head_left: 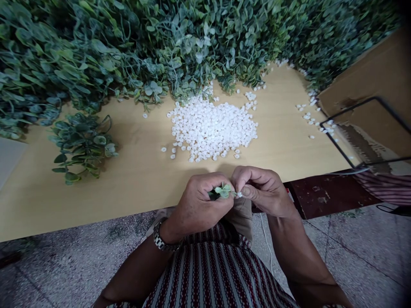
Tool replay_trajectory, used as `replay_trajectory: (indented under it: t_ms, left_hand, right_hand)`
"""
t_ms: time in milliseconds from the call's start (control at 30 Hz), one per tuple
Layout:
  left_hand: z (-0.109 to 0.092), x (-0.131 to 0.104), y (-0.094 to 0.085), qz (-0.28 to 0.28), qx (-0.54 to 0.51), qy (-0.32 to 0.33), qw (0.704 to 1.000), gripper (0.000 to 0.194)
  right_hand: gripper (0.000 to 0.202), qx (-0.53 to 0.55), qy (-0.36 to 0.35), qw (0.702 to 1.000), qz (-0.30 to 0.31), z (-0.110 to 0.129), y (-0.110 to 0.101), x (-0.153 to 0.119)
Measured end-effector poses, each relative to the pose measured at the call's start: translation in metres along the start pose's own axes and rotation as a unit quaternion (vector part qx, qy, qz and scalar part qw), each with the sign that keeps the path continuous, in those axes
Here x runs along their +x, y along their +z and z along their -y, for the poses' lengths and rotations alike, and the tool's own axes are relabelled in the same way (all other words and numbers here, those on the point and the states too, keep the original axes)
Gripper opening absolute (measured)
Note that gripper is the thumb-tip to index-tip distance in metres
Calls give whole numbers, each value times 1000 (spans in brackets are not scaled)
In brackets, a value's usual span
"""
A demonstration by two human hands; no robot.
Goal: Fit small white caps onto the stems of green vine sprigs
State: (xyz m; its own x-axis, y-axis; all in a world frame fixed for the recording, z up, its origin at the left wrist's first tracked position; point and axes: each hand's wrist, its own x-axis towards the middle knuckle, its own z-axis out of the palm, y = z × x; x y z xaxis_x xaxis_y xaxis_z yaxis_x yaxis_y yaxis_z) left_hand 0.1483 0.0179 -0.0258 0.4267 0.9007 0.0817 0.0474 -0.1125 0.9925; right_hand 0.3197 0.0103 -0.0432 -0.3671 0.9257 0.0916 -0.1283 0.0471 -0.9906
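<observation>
My left hand point(204, 201) is closed around an artificial leaf sprig point(222, 191); pale green leaves show between thumb and fingers, and its thin stem points right. Pinched between thumb and forefinger of my right hand point(261, 190) is a small white plastic ring point(239, 194), at the tip of that stem. Whether the stem passes through the ring is too small to tell. Both hands meet at the table's front edge. Just beyond them lies a heap of the same small white rings point(213, 128).
A thick bank of artificial greenery point(180, 42) runs along the back of the table point(135, 184). One leafy bunch point(83, 147) lies at the left. At the right stand a torn cardboard box point(375, 94) and a black wire frame point(342, 147), with scattered rings beside them.
</observation>
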Motion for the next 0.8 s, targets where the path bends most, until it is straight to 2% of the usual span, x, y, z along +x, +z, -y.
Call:
replay_trajectory:
  t_ms: [367, 667, 800]
  left_hand:
    - [1, -1, -1, -5, 38, 27, 999, 15]
    - [1, -1, -1, -18, 31, 19, 999, 16]
    - [4, 0, -3, -15, 24, 8, 1000, 16]
  right_hand:
    - [7, -55, -26, 998, -8, 1, 2, -3]
    - [9, -88, -24, 996, 5, 4, 4, -1]
    - [6, -138, -46, 989, -25, 2, 9, -2]
